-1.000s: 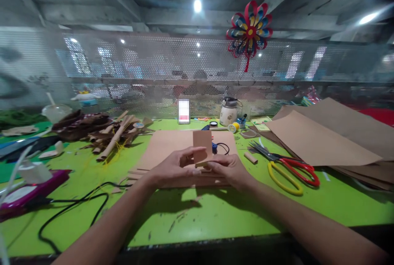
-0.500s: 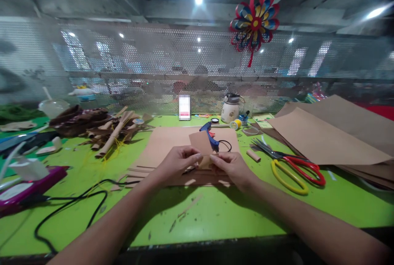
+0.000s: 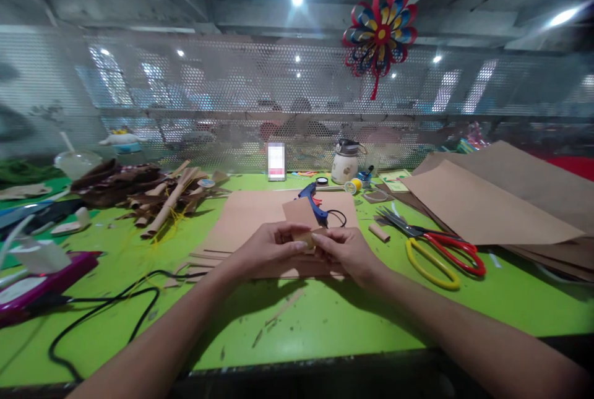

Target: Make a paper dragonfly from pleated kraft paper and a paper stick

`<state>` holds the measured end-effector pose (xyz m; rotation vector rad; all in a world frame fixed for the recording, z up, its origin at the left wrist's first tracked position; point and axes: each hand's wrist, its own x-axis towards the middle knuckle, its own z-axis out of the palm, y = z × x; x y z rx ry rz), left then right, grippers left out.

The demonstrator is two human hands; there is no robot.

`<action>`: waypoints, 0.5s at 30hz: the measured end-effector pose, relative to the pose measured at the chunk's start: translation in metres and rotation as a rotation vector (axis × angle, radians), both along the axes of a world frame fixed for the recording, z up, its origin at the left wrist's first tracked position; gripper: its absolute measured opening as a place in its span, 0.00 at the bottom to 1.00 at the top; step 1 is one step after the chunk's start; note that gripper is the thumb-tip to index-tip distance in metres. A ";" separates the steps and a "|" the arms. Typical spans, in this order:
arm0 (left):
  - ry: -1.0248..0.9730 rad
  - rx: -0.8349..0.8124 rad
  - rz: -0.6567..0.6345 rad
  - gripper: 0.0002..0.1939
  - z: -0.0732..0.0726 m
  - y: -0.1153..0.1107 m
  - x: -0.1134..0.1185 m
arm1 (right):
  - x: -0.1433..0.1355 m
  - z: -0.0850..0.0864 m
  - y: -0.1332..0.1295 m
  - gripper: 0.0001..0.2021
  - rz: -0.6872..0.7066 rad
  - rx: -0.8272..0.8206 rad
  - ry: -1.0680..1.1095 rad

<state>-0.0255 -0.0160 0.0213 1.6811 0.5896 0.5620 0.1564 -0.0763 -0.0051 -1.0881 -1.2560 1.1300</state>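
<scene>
Between thumb and fingers, my left hand (image 3: 273, 247) pinches the left side of a small piece of brown kraft paper (image 3: 297, 212). My right hand (image 3: 344, 252) grips the same paper from the right, so that my thumbs nearly meet along its lower edge. Part of the paper is hidden by the fingers. Underneath lie larger brown sheets and cut strips (image 3: 241, 207). Just behind my hands rests a blue glue gun (image 3: 320, 212) with a black cord. A short paper roll (image 3: 379, 232) lies to the right of my right hand.
Scissors (image 3: 434, 250) with red and yellow handles lie at the right, near stacked brown paper (image 3: 487, 201). Paper rolls (image 3: 169, 204) and a purple power strip (image 3: 46, 284) occupy the left. A bottle (image 3: 344, 163), yellow thread spool (image 3: 356, 184) and phone (image 3: 276, 162) stand at the back.
My thumbs have shifted slightly on the small paper, with the left hand turned a little and the fingers closer together. The whole view has moved slightly. Both hands keep hold of the paper.
</scene>
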 end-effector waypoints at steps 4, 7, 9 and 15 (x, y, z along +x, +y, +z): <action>0.028 0.027 0.046 0.18 -0.001 0.000 0.002 | 0.000 0.001 0.000 0.16 -0.005 0.045 -0.035; 0.027 0.016 0.059 0.21 -0.001 0.000 0.003 | 0.000 0.002 0.000 0.16 -0.002 0.043 -0.028; 0.013 -0.011 0.060 0.25 -0.001 -0.001 0.003 | 0.000 0.002 0.000 0.17 0.009 0.006 -0.023; -0.033 -0.066 0.071 0.34 0.005 -0.003 0.000 | 0.000 0.005 -0.001 0.18 0.027 0.024 -0.047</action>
